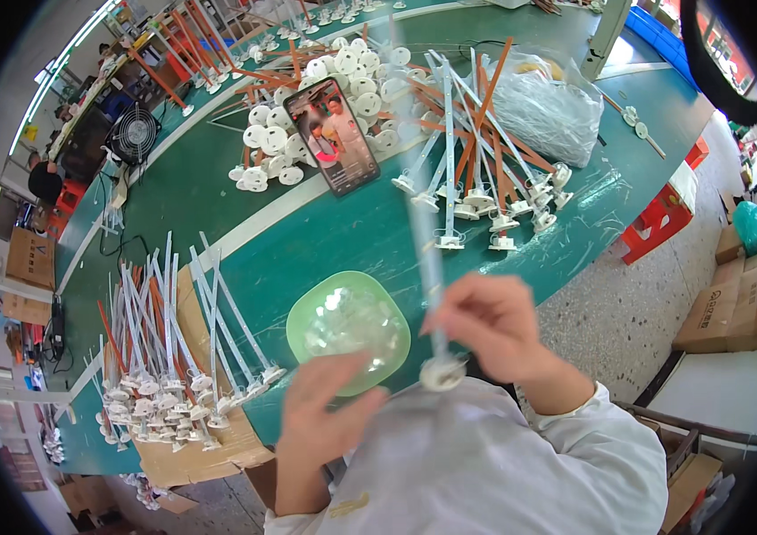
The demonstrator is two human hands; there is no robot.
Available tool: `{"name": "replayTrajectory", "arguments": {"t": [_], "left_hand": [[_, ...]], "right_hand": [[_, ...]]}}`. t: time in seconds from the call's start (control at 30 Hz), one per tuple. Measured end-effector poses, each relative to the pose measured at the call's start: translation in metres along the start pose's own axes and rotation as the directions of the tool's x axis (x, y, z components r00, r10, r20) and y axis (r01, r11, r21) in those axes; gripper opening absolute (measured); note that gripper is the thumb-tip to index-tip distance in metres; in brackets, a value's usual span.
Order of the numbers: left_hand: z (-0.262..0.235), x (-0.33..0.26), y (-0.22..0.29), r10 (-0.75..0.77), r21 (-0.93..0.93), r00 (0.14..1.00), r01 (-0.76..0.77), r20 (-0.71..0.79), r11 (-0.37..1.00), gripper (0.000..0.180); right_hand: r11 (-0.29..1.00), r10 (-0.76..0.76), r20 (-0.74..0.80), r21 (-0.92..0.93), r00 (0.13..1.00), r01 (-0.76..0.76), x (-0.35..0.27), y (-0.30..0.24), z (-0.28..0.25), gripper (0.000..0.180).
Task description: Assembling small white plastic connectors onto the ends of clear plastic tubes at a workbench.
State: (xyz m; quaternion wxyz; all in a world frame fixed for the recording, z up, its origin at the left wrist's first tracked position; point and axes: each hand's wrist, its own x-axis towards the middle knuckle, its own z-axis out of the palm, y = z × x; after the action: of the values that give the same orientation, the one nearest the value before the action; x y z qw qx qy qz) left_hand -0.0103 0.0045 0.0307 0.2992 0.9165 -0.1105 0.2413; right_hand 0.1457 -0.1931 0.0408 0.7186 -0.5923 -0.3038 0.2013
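A long, pale translucent strip [424,254] stands nearly upright before me, with a round white base [442,374] at its lower end close to my apron. My right hand [485,316] pinches this strip just above the base. Slightly blurred, my left hand [325,410] is over the near rim of a light green bowl [301,314], thumb and fingers apart and nothing visible between them. Small clear, shiny pieces [351,325] lie in the bowl; they are too small to name.
Finished-looking strips with white bases [151,383] lie on cardboard at the left; more strips [476,192] are piled ahead right. Behind the bowl, a phone [332,134] leans against white round discs [271,138]. A clear plastic bag [539,111] and a red stool [659,218] are to the right.
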Motion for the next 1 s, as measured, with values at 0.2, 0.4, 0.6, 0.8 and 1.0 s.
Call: {"name": "replayTrajectory", "arguments": {"t": [0.2,0.4,0.6,0.8,1.0], "left_hand": [[0.032,-0.006,0.003,0.098,-0.236,0.995,-0.087,0.036,0.968,0.033],[0.022,-0.025,0.002,-0.199,-0.092,0.964,0.185,-0.177,0.978,0.042],[0.021,-0.019,0.001,-0.206,-0.032,0.968,0.203,-0.146,0.979,0.054],[0.017,-0.015,-0.001,-0.155,-0.031,0.988,0.154,-0.008,0.988,0.058],[0.010,-0.022,-0.001,-0.216,-0.047,0.975,0.219,0.055,0.975,0.046]], "right_hand": [[0.832,0.404,0.240,0.304,0.883,-0.464,-0.004,0.020,0.049,0.010],[0.753,-0.571,0.237,-0.230,0.786,0.616,0.004,0.036,0.054,0.022],[0.639,-0.609,0.281,-0.379,0.742,0.669,0.002,0.045,0.063,0.026],[0.587,-0.605,0.305,-0.453,0.735,0.671,-0.002,0.045,0.059,0.026],[0.673,-0.509,0.480,-0.297,0.715,0.678,0.005,0.037,0.048,0.027]]}}
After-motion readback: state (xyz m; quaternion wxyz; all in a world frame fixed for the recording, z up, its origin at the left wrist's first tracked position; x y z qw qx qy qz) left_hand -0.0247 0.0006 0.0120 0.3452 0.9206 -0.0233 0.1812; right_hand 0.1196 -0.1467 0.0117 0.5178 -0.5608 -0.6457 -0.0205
